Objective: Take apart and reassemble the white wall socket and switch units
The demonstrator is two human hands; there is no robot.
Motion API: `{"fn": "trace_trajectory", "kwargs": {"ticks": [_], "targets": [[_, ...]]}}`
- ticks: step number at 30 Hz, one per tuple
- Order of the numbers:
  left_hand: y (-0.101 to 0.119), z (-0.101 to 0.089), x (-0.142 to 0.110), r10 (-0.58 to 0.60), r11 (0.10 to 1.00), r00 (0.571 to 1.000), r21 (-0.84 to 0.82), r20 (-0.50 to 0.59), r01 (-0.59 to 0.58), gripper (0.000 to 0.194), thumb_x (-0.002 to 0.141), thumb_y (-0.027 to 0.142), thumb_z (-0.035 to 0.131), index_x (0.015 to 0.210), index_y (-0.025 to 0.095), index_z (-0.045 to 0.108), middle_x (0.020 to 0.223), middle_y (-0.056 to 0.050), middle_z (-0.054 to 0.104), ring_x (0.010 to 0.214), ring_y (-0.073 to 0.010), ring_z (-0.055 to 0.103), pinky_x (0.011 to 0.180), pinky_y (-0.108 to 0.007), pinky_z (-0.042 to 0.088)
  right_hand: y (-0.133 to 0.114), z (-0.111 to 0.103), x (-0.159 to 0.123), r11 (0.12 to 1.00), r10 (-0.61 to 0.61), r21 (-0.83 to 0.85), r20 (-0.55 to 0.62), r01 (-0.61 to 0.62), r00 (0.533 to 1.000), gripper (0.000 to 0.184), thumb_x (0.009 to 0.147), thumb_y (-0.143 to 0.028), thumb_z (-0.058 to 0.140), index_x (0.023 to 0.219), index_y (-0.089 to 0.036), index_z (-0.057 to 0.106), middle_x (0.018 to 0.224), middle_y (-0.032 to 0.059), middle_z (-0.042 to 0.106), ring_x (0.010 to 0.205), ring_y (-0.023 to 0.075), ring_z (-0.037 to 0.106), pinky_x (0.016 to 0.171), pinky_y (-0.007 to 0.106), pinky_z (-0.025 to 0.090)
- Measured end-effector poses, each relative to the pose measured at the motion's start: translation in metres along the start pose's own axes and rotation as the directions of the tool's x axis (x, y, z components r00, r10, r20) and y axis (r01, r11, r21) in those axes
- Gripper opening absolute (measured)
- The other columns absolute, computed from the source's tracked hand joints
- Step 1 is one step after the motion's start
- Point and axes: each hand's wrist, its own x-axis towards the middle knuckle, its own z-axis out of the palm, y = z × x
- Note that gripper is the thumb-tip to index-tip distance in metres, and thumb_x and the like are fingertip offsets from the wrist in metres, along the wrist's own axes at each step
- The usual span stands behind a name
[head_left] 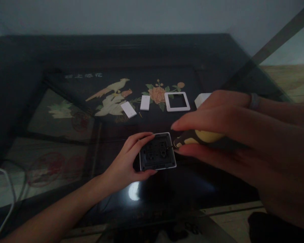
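Observation:
My left hand (131,158) grips a square wall switch (157,157) by its left side, fingers on the top edge and thumb along the bottom edge. The switch has a white rim and a black inner face with two mechanisms showing. In my right hand (233,135) is a yellow and black screwdriver (207,136), held sideways. Its tip points left and reaches the right part of the switch's black face; whether it touches there I cannot tell. Beyond the switch lie two white rocker plates, one tilted (128,109) and one nearly straight (145,102), with a small screw (140,115) beside them.
A white square frame (177,108) lies farther back on the dark glossy table (121,54). A white block-like piece (200,99) is partly hidden behind my right hand. At the left edge hangs a white cable (11,189). Bird and flower pictures decorate the tabletop.

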Motion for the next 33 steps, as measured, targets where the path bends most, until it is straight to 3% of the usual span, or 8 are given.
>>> {"fn": "trace_trajectory", "kwargs": {"ticks": [3,6,10,15,22,33], "targets": [[0.0,0.0,0.0,0.004,1.0,1.0,-0.002,-0.006,-0.004,0.076,0.076,0.034,0.074,0.141,0.028,0.035,0.142,-0.011,0.042,0.132,-0.0333,0.043,0.111,-0.052,0.04,0.0,0.005,0.002,0.999,-0.046,0.01,-0.109,0.047,0.993,0.016,0.092,-0.043,0.057,0.094,-0.031,0.068,0.081,-0.0044,0.07,0.065,0.014,0.066,0.058,0.024,0.047],[0.002,-0.001,0.0,0.0,1.0,1.0,-0.014,-0.003,0.0,0.075,0.077,0.032,0.074,0.14,0.027,0.036,0.142,-0.011,0.042,0.132,-0.0328,0.042,0.112,-0.053,0.038,0.005,0.008,0.005,0.992,-0.128,-0.027,-0.153,0.125,0.98,0.021,0.089,-0.049,0.061,0.093,-0.03,0.067,0.075,-0.0056,0.068,0.061,0.0128,0.064,0.055,0.024,0.043],[0.005,-0.003,0.001,-0.02,0.999,1.0,-0.029,0.012,0.02,0.073,0.078,0.032,0.074,0.14,0.029,0.035,0.142,-0.011,0.042,0.132,-0.0324,0.042,0.112,-0.054,0.038,0.009,0.009,0.008,0.992,-0.079,-0.102,-0.108,0.068,0.991,0.022,0.09,-0.048,0.06,0.094,-0.026,0.065,0.077,-0.004,0.069,0.064,0.0145,0.065,0.054,0.027,0.041],[0.006,-0.004,0.0,-0.017,0.999,1.0,-0.04,0.003,0.017,0.073,0.079,0.03,0.072,0.141,0.03,0.035,0.142,-0.009,0.041,0.132,-0.0318,0.043,0.112,-0.052,0.039,0.012,0.008,0.009,0.982,-0.143,-0.139,-0.112,0.127,0.983,0.026,0.091,-0.047,0.059,0.095,-0.022,0.064,0.076,-0.002,0.069,0.065,0.0155,0.065,0.053,0.028,0.042],[0.004,-0.004,-0.001,-0.003,1.0,1.0,-0.03,-0.009,0.002,0.073,0.08,0.031,0.071,0.143,0.03,0.034,0.143,-0.01,0.041,0.133,-0.0327,0.043,0.111,-0.052,0.041,0.012,0.006,0.008,0.988,-0.079,-0.141,-0.067,0.069,0.995,0.022,0.093,-0.047,0.055,0.097,-0.027,0.063,0.082,-0.0022,0.072,0.07,0.0151,0.068,0.062,0.027,0.047],[0.003,-0.002,-0.002,-0.024,1.0,1.0,-0.013,-0.007,0.024,0.073,0.08,0.035,0.071,0.143,0.03,0.034,0.143,-0.01,0.041,0.132,-0.0329,0.043,0.111,-0.053,0.041,0.011,0.007,0.009,0.989,-0.083,-0.127,-0.085,0.072,0.993,0.023,0.093,-0.045,0.057,0.098,-0.025,0.064,0.08,-0.0017,0.071,0.072,0.0153,0.068,0.06,0.025,0.046]]}}
